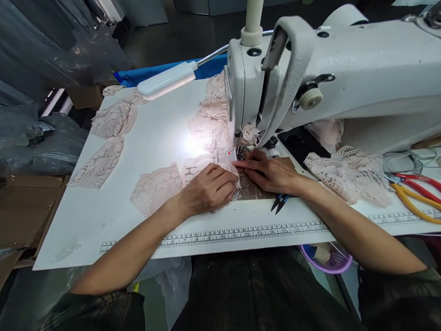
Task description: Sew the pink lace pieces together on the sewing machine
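Observation:
My left hand (207, 189) lies knuckles up on a strip of pale pink lace (159, 184), fingers curled and pinching the lace edge just before the needle. My right hand (269, 172) presses flat beside it, fingers stretched toward the presser foot (239, 153) of the white sewing machine (333, 74). The lace runs under the foot and away to the back left. A small black thread snip (279, 202) lies under my right wrist.
More lace pieces (110, 118) lie at the table's left; a heap of lace (347, 173) sits at the right. Red and yellow scissors (424, 197) rest at far right. A lamp on a flexible neck (167, 79) lights the needle area. A printed ruler (244, 231) lines the table's front edge.

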The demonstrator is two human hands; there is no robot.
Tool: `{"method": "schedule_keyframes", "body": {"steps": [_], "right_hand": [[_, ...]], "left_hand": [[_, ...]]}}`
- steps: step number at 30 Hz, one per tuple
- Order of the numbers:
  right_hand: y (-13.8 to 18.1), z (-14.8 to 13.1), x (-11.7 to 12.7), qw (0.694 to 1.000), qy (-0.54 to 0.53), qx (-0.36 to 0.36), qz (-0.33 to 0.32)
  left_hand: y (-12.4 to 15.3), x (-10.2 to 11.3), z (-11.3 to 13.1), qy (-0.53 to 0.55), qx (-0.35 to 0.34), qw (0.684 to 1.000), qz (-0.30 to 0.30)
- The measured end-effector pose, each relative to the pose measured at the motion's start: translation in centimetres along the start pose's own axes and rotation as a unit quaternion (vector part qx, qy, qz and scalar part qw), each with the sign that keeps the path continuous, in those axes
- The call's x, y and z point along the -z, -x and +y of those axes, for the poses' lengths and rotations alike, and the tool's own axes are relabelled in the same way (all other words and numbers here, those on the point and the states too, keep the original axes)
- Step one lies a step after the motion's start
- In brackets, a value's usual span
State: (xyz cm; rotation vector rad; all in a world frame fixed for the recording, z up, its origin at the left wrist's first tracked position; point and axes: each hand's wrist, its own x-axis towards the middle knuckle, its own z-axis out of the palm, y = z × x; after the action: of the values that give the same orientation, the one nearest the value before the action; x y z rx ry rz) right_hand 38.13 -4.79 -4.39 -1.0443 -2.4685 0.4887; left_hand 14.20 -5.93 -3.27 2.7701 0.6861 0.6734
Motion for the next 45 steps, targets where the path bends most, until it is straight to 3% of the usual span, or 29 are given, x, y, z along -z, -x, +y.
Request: {"method": "schedule_keyframes", "body": {"steps": [10,21,27,36,45], "right_hand": [[0.2,-0.1,-0.4,0.999,0.042,0.021,0.016],[0.0,-0.5,-0.2,1.0,0.0,0.013,0.018],[1.1,-0.3,-0.1,0.997,-0.034,-0.048,0.039],[0.6,-0.2,-0.6,0.989,0.036,0.12,0.072],[1.4,0.0,-0.6,0.998,0.006,0.026,0.056]], "left_hand": [[0.2,-0.4,-0.6,0.026,0.023,0.999,-0.002],[0.1,-0.5,-0.6,0.032,0.013,0.999,0.02],[0.3,-0.6,-0.6,0.026,-0.013,0.999,0.03],[-0.1,-0.2,-0.1,-0.11,-0.093,0.987,0.069],[0.2,-0.2,0.1,-0.164,-0.123,0.976,0.075]]}}
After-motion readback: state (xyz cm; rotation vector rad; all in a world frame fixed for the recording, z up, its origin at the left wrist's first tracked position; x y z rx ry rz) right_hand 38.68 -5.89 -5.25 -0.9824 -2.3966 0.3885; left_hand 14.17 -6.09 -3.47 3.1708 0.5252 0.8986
